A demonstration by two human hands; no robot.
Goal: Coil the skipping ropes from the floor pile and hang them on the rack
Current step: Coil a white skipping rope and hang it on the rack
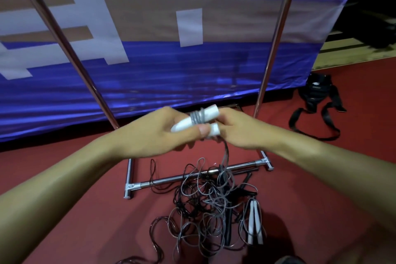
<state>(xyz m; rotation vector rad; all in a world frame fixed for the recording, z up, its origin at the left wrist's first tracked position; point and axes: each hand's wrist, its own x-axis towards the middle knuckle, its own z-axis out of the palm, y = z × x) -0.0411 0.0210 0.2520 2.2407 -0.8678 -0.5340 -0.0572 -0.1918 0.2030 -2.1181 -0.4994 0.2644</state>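
While both forearms reach forward over the floor (321, 178):
Rack (192, 176): base bar behind rope pile (205, 206).
Left hand (162, 135): curled around white handles (192, 122), thumb on top.
Right hand (237, 128): pinching the handles' ends, gray cord wound round them.

Dim, bluish light; glare streaks on the banner (192, 70); black upper right corner; wide-angle bending of poles (276, 34); soft blur throughout.

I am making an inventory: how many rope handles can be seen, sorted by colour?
White handles held in the hands: 2
White handles on the floor pile: 2
Black handles in the pile: at least 1; tangle hides the rest
Total: at least 5
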